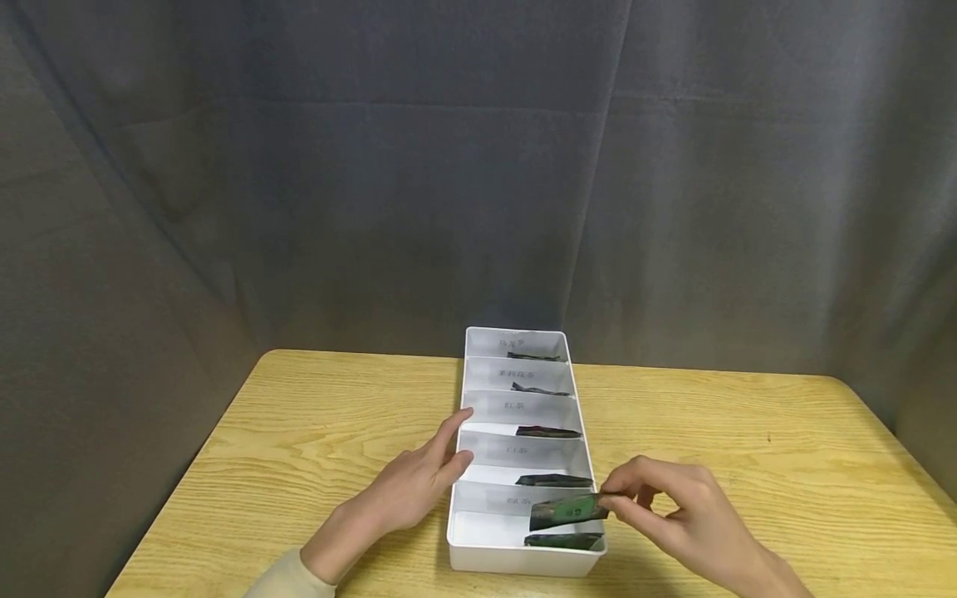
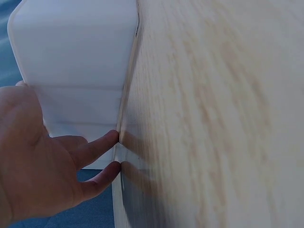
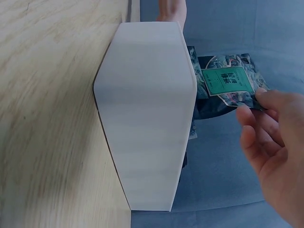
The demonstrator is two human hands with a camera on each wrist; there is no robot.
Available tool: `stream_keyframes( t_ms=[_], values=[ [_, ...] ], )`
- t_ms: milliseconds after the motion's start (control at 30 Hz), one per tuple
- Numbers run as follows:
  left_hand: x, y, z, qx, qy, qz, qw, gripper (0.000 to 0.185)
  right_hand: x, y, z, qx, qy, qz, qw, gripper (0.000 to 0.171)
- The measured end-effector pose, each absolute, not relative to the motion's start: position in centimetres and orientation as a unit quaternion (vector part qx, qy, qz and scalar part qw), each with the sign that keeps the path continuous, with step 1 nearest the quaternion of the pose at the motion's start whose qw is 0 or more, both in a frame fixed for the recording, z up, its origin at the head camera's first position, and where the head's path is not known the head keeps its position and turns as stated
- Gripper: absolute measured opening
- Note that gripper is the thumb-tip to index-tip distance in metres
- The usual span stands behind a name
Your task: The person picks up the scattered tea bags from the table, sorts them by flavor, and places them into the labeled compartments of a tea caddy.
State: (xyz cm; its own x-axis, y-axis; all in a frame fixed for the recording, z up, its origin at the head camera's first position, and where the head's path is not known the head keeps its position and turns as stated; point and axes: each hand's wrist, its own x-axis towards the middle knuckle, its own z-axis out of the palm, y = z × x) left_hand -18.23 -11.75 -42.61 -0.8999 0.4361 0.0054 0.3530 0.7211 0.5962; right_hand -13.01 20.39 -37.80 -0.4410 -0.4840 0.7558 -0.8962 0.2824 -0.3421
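Observation:
A long white divided box (image 1: 523, 562) stands lengthwise on the table, with a label on the wall of each compartment. My right hand (image 1: 686, 508) pinches the right end of a tea bag packet (image 1: 566, 512) with a green label, above the nearest compartment. Printed characters show on that label in the right wrist view. Another green packet (image 1: 564, 541) lies below it in that compartment. Along the box's left side, my left hand (image 1: 399, 492) touches the wall with its fingers extended. In the left wrist view, fingertips (image 2: 112, 136) reach the box's lower edge.
One dark packet sits in each farther compartment, including one packet (image 1: 554, 481) in the second and another (image 1: 548, 432) in the third, all toward the right side. The wooden table (image 1: 748, 440) extends on both sides. A grey curtain (image 1: 374, 208) hangs behind it.

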Motion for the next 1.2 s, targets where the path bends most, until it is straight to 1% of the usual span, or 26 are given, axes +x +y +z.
stream_keyframes(
  t_ms=[333, 433, 667, 833, 900, 1100, 1200],
  values=[
    [-18.3, -11.7, -42.6, 0.211, 0.924, 0.309, 0.073, 0.056, -13.0, 19.8, -37.9, 0.456, -0.75, 0.394, 0.272, 0.004],
    [-18.3, -11.7, -42.6, 0.211, 0.924, 0.309, 0.077, 0.057, -12.9, 19.8, -38.1, 0.442, -0.759, 0.395, 0.271, 0.007],
    [-18.4, -11.6, -42.5, 0.213, 0.925, 0.306, 0.073, 0.057, -12.9, 19.9, -38.9, 0.435, -0.773, 0.388, 0.25, 0.018],
    [-18.3, -11.6, -42.5, 0.213, 0.924, 0.308, 0.074, 0.057, -12.8, 20.0, -39.5, 0.452, -0.782, 0.373, 0.214, 0.024],
    [-18.3, -11.7, -42.5, 0.213, 0.924, 0.307, 0.075, 0.058, -12.8, 20.1, -39.7, 0.464, -0.779, 0.365, 0.21, 0.022],
    [-18.2, -11.7, -42.6, 0.211, 0.924, 0.309, 0.075, 0.057, -12.9, 20.1, -39.8, 0.494, -0.765, 0.345, 0.226, 0.009],
    [-18.2, -11.8, -42.6, 0.21, 0.923, 0.311, 0.078, 0.057, -12.8, 20.1, -39.7, 0.484, -0.774, 0.343, 0.221, 0.015]
  ],
)
